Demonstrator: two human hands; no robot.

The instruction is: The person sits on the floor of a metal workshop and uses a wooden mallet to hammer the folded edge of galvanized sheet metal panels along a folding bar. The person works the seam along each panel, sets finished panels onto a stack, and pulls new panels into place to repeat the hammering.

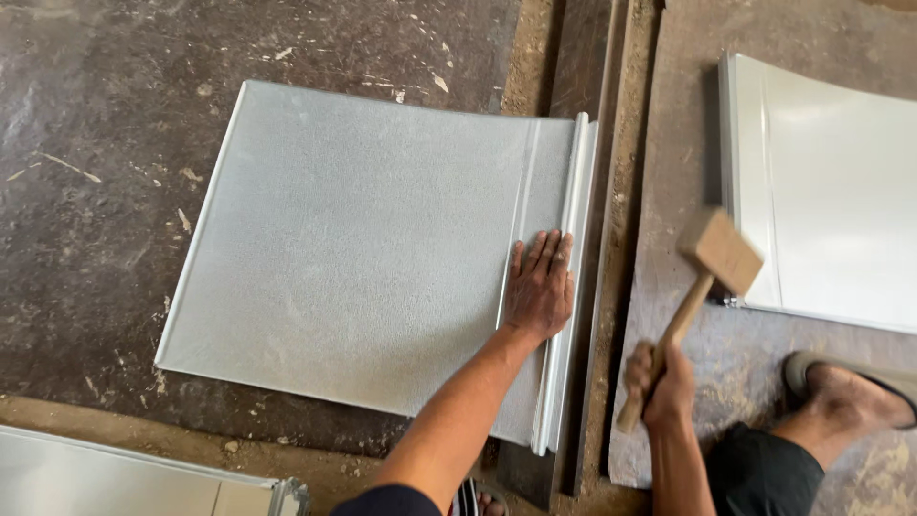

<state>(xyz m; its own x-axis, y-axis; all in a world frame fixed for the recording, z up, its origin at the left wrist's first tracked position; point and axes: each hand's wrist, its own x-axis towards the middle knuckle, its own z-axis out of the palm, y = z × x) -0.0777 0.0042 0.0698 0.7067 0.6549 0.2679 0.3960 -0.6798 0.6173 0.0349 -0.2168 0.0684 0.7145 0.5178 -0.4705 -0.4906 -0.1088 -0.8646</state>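
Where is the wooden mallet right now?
In the head view, the wooden mallet is right of centre, gripped by the right hand and raised between the textured grey metal sheet and a smooth white panel.

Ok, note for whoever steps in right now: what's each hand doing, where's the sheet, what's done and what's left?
Left hand: pressed flat on the grey metal sheet, beside its folded right edge.
Right hand: gripping the wooden mallet, raised clear of the sheet.
The sheet lies on the dark floor, its edge along a metal bar.
Done: the edge looks folded along its whole length.
Left: probably hammering it tight; I can't tell how far that's got.
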